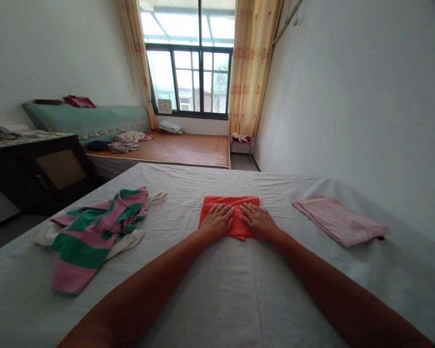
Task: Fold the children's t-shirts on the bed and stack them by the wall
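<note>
A folded orange cloth (230,203) lies flat on the white sheet of the bed (217,290) in front of me. My left hand (216,221) rests palm down on its left half, fingers spread. My right hand (258,221) presses flat on its right half, fingers pointing toward the left hand. Neither hand grips anything. To the left lies a crumpled green-and-pink striped garment (94,232) over a white cloth. To the right sits a folded pink cloth (339,220).
A dark cabinet (39,169) stands at the left beside the bed. Beyond lies a second bed with a woven mat (188,147), green bedding and loose clothes. A small pink stool (241,142) stands by the curtain under the window. A white wall runs along the right.
</note>
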`<state>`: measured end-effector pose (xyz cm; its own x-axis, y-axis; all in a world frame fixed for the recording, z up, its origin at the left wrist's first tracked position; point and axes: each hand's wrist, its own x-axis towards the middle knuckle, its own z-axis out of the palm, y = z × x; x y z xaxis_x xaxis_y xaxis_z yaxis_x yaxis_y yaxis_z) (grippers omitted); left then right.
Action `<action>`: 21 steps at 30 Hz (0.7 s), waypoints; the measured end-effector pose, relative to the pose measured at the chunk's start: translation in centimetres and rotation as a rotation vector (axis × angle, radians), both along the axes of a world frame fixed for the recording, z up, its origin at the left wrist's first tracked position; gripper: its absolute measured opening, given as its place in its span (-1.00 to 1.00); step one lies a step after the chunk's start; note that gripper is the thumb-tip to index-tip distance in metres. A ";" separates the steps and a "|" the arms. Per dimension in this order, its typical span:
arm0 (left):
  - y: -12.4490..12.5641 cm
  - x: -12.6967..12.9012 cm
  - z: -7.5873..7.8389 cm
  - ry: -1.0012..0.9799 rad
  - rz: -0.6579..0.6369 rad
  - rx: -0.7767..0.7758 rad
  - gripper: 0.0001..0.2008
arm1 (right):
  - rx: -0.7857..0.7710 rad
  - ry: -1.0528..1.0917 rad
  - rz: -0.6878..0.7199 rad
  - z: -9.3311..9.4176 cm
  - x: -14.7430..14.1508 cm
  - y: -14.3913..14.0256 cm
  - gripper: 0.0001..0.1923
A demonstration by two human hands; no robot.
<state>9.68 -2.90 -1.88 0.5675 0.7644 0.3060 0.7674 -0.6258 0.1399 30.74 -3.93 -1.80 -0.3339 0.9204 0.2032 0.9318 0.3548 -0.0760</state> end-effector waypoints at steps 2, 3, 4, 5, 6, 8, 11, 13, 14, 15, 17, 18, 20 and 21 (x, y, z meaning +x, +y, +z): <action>0.0 -0.1 0.1 -0.017 0.019 -0.022 -0.53 | -0.018 -0.015 -0.040 -0.1 1.4 0.5 -0.39; 0.0 -0.2 0.2 -0.027 0.032 -0.033 -0.52 | -0.023 -0.016 -0.048 -0.1 1.9 0.7 -0.38; 0.1 -0.3 0.3 -0.035 0.045 -0.046 -0.51 | -0.026 -0.014 -0.047 -0.2 2.2 0.8 -0.38; 0.2 -0.4 0.4 -0.042 0.060 -0.058 -0.50 | -0.025 -0.013 -0.047 -0.3 2.3 0.9 -0.38; 0.3 -0.6 0.5 -0.049 0.077 -0.069 -0.49 | -0.022 -0.012 -0.051 -0.4 2.3 0.9 -0.38; 0.6 -1.1 0.6 -0.059 0.112 -0.084 -0.49 | -0.012 -0.014 -0.065 -0.6 2.1 0.8 -0.38; 1.1 -1.8 0.7 -0.064 0.159 -0.100 -0.48 | -0.006 -0.035 -0.069 -0.6 1.8 0.5 -0.37; 1.3 -2.1 0.5 -0.070 0.191 -0.109 -0.47 | -0.011 -0.066 -0.066 -0.2 1.8 0.3 -0.38; 1.4 -2.2 0.4 -0.072 0.206 -0.111 -0.46 | -0.018 -0.084 -0.073 0.1 1.7 0.3 -0.38; 1.5 -2.2 0.3 -0.074 0.217 -0.109 -0.46 | -0.027 -0.104 -0.086 0.5 1.5 0.3 -0.39; 1.6 -2.1 0.0 -0.073 0.228 -0.100 -0.46 | -0.037 -0.139 -0.097 1.5 0.8 0.4 -0.43; 1.6 -2.1 -0.1 -0.070 0.229 -0.094 -0.47 | -0.031 -0.144 -0.086 1.9 0.1 0.5 -0.45; 1.6 -2.0 -0.2 -0.062 0.226 -0.080 -0.48 | -0.004 -0.116 -0.010 2.6 -1.5 0.7 -0.49; 1.6 -2.0 -0.3 -0.055 0.223 -0.075 -0.49 | 0.003 -0.091 0.053 2.7 -2.4 0.8 -0.49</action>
<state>7.68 -1.28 -2.13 0.3660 0.8906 0.2699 0.8754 -0.4279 0.2251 28.29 -3.18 0.90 -0.3989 0.9005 0.1728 0.9149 0.4036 0.0091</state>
